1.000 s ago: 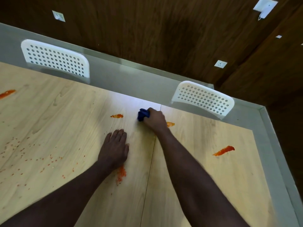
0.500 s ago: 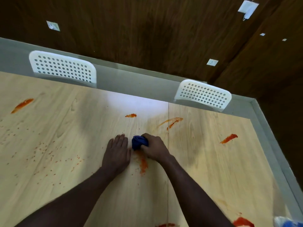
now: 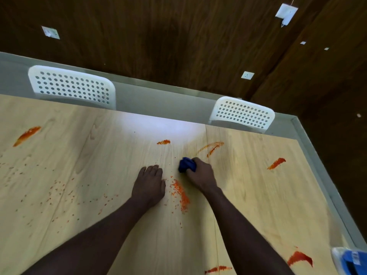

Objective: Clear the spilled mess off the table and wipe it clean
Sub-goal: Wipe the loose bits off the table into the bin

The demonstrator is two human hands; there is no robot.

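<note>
Right hand [image 3: 200, 175] clutching the wadded dark-blue cloth [image 3: 185, 164] now sits just right of the flat-palmed left hand [image 3: 149, 183] instead of touching it, and the orange sauce blob [image 3: 213, 146] beyond is only smeared thin, so loads left on the pale wooden table [image 3: 79, 155].

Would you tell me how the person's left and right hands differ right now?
The left hand lies flat, fingers straight, holding nothing; the right hand grips a blue cloth. The left hand sits left of the orange crumb streak, the right hand on its other side. Both rest on the table.
</note>
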